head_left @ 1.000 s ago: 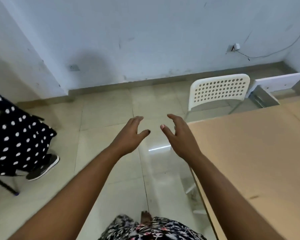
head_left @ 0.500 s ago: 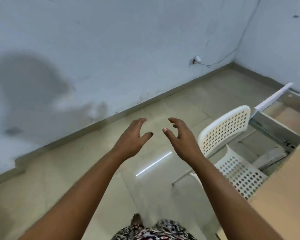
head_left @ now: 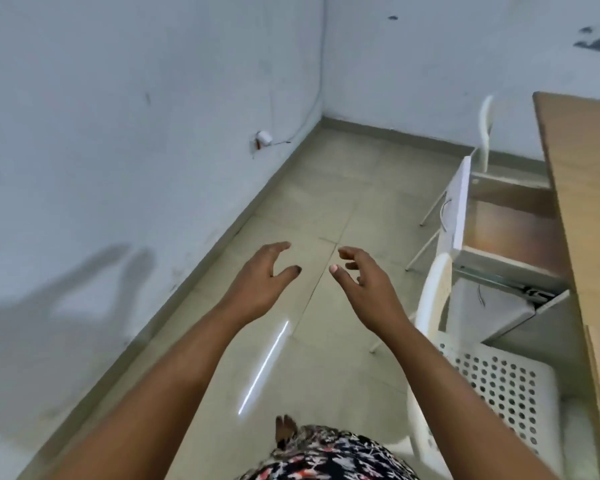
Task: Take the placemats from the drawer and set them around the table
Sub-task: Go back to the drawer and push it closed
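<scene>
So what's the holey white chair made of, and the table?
The chair looks like moulded plastic: smooth, matte white, with neat rows of round holes in the seat, on thin legs that may be metal. The table looks like wood or wood-look board: flat, tan, faintly grained, with a dull finish.

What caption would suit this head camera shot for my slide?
Both empty hands, left hand and right hand, reach ahead beside the open drawer under the wooden table.
</scene>
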